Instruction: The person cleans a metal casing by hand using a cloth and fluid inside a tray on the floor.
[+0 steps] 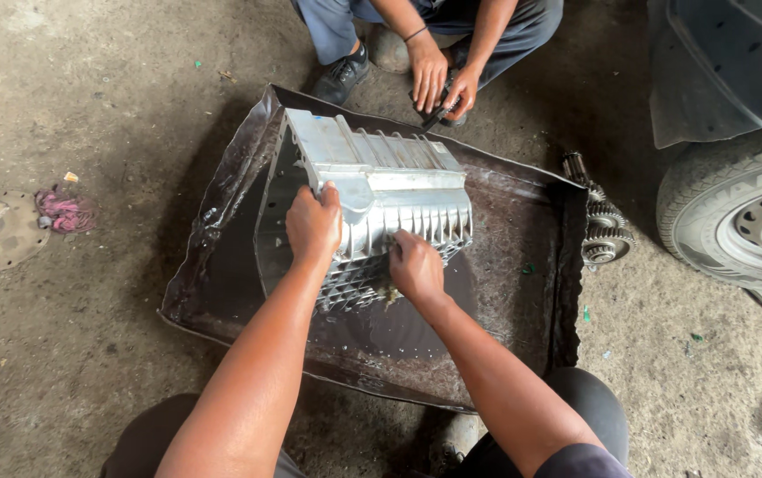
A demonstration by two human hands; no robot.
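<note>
Keep the ribbed metal casing (372, 199) tipped up on its edge inside the dark metal tray (505, 265), so whatever you loosen falls into the tray and not onto the concrete floor (80, 336). Your left hand (314, 223) is your anchor: it is wrapped over the casing's upper near corner, fingers curled around the edge and clamped tight, and that is what stops the casing rocking. Hold it firm while the other hand works. Your right hand (415, 265) is closed into a narrow fist low against the finned side; something small seems to be pinched in it, but what it is cannot be made out. Work along the fins in short strokes and keep your knuckles off the sharp ribs. Mind the other person's hands (445, 81) just beyond the tray's far edge, and the gear shaft (600, 221) lying by the tyre (735, 212).
</note>
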